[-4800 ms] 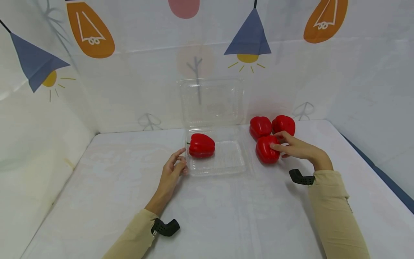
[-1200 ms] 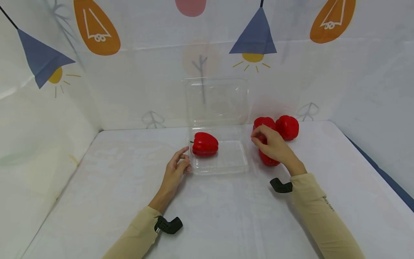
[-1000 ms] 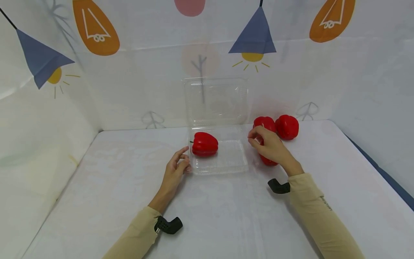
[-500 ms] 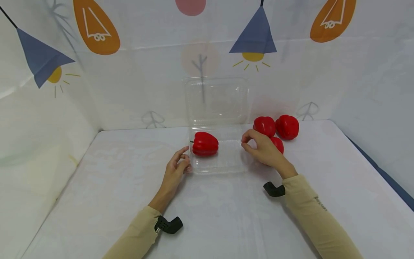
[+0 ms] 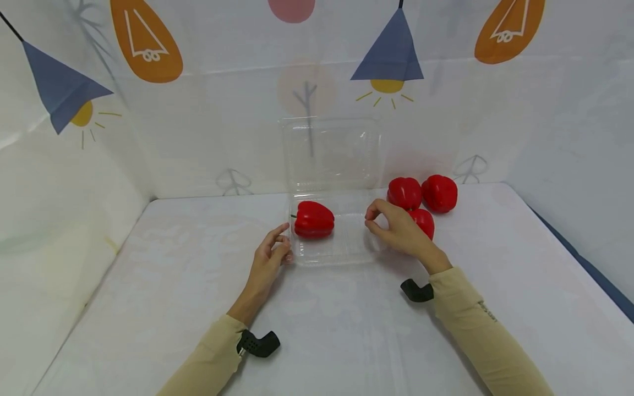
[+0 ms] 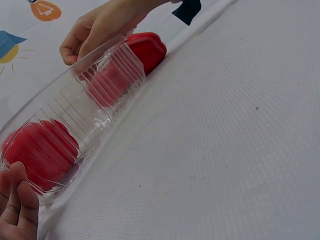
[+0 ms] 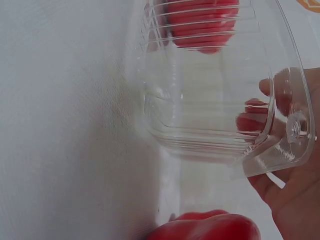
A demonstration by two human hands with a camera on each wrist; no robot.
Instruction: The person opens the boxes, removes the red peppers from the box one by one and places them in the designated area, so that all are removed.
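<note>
A clear plastic clamshell box (image 5: 337, 258) lies with its lid raised against the back wall. Inside its left half is a red bell pepper (image 5: 314, 220), lying on its side with a green stem. My left hand (image 5: 267, 256) rests its fingertips against the box's left side, thumb bent. My right hand (image 5: 398, 228) is over the box's right rim, thumb and index finger curled toward each other. In the right wrist view, red shows through the plastic near its fingers (image 7: 280, 92); I cannot tell whether they pinch anything. That hand partly hides the nearest loose red bell pepper (image 5: 423, 223).
Two more red bell peppers, one on the left (image 5: 404, 192) and one on the right (image 5: 440, 193), sit behind the nearest one, close together. A white cloth (image 5: 322, 330) covers the table. White printed sheeting (image 5: 223, 121) rises behind and beside it.
My right hand has left the nearest pepper and moved left, with no whole pepper visible in it, to the box's right rim. My left hand has stayed at the box.
</note>
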